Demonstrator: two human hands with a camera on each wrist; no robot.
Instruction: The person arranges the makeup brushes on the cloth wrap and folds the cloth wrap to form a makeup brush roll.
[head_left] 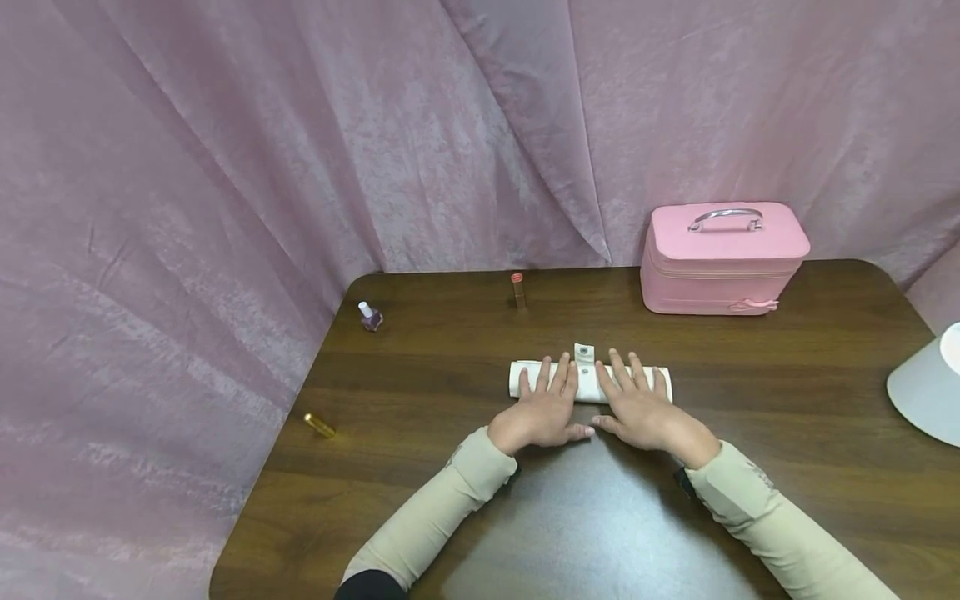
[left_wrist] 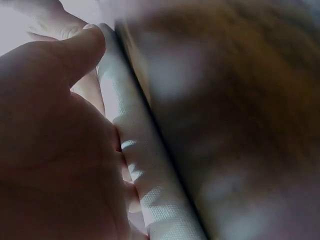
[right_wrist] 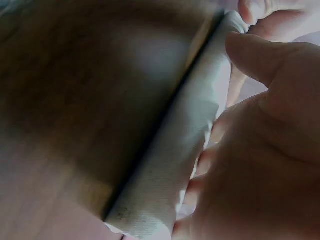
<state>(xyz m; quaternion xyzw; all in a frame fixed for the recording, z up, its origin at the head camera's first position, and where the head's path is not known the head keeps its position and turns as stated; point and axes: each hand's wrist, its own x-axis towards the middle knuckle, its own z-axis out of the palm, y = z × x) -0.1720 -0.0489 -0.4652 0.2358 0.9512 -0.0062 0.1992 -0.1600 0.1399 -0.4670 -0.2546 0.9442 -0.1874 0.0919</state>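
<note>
A white fabric roll (head_left: 588,392), folded into a long flat bundle, lies across the middle of the table. From its far side a short strap with a metal snap (head_left: 584,353) sticks up between the hands. My left hand (head_left: 544,412) rests on the left half with fingers straight and spread. On the right half lies my right hand (head_left: 639,412), its fingers spread the same way. Both thumbs point inward at the near side, their tips close together. Each wrist view shows the roll's woven near side (left_wrist: 145,155) (right_wrist: 172,145) along the fingers.
A pink vanity case (head_left: 723,258) with a silver handle stands at the back right. A lipstick-like tube (head_left: 518,290) stands at the back. Purple nail polish (head_left: 371,317) and a gold tube (head_left: 320,425) are by the left edge. A white lampshade (head_left: 930,392) is far right.
</note>
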